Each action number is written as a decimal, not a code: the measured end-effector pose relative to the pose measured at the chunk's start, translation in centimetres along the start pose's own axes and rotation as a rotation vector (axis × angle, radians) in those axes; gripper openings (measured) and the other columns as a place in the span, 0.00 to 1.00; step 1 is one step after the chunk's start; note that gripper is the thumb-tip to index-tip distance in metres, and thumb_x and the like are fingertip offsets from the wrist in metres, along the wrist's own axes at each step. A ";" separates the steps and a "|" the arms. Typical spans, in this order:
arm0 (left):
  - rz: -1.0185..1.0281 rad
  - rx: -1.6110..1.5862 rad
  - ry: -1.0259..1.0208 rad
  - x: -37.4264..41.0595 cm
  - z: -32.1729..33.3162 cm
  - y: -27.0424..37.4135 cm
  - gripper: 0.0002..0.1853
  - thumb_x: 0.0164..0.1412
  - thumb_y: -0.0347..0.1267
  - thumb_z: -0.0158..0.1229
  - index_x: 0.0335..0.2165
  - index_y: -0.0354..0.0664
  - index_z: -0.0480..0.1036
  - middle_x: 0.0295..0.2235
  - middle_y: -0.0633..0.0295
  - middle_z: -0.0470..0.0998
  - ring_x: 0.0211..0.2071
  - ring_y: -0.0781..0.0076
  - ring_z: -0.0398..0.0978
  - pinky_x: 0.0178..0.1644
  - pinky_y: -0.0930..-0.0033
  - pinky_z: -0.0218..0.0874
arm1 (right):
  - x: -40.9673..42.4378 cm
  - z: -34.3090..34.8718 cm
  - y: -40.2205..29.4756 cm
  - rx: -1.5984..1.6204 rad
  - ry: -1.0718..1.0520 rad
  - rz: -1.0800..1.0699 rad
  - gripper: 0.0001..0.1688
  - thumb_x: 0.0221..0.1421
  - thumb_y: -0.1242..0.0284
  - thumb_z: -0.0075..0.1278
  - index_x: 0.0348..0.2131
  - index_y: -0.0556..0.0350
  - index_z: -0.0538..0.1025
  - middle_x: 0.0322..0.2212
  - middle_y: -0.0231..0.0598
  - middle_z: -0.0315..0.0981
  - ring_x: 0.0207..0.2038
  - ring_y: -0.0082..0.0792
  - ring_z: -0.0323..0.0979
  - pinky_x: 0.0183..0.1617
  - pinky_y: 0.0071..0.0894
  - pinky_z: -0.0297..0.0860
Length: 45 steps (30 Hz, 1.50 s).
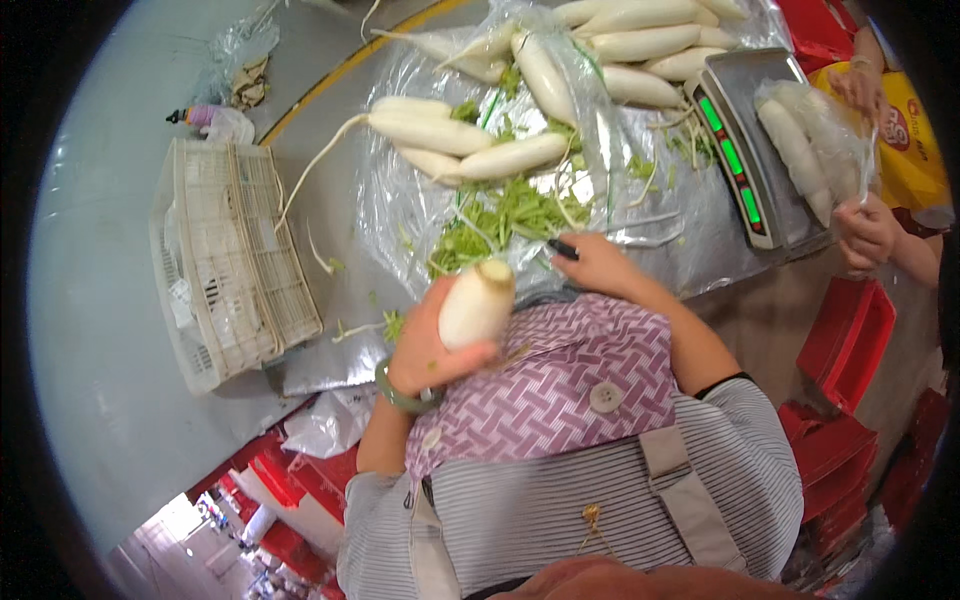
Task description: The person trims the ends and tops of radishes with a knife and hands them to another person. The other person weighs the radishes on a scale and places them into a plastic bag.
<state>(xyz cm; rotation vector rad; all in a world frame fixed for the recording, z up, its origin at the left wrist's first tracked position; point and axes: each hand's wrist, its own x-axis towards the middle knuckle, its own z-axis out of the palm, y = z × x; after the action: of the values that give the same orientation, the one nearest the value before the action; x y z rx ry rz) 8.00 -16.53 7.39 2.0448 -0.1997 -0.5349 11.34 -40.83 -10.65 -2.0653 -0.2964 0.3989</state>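
Observation:
My left hand grips a white daikon radish, its cut, greenish-brown top end turned toward the pile of trimmings. In my right hand is a black handle, probably of a small knife; its blade cannot be made out. Just beyond both hands lie chopped green leaf stalks on clear plastic sheeting. Several daikon radishes rest behind the stalks, one with a long thin root trailing left.
A white plastic basket lies at the left. More daikons are heaped at the back right, beside a digital scale. Another person's hand holds a plastic bag of daikons there. Red crates stand below the table's right side.

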 end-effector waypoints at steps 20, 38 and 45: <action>0.475 1.025 0.444 2.4 1.5 -0.1 0.28 0.42 0.24 0.59 0.46 0.54 0.71 0.51 0.61 0.69 0.55 0.61 0.63 0.61 0.42 0.43 | 0.2 -2.8 -9.4 1.252 -0.553 0.181 0.34 0.47 0.61 0.61 0.47 0.61 0.66 0.26 0.38 0.72 0.15 0.12 0.55 0.17 0.10 0.52; 0.008 0.591 0.232 0.9 0.8 -11.3 0.29 0.48 0.31 0.60 0.51 0.41 0.64 0.54 0.49 0.64 0.55 0.48 0.61 0.58 0.56 0.54 | 0.5 -3.7 -6.2 0.993 -0.135 0.245 0.47 0.41 0.66 0.64 0.57 0.64 0.61 0.35 0.30 0.71 0.27 0.14 0.63 0.28 0.13 0.59; -0.209 0.629 -0.002 -0.5 1.8 -15.6 0.31 0.52 0.39 0.58 0.53 0.45 0.63 0.52 0.53 0.66 0.50 0.53 0.67 0.51 0.58 0.61 | 1.6 -4.1 -4.4 1.271 -0.095 0.267 0.33 0.50 0.68 0.58 0.52 0.62 0.66 0.22 0.24 0.65 0.16 0.11 0.54 0.18 0.12 0.50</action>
<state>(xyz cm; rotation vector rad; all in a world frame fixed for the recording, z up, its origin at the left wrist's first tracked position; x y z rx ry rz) 5.56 -9.75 -6.62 2.6980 -0.1689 -0.6597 14.26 -41.27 -5.19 -0.8287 0.1765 0.6301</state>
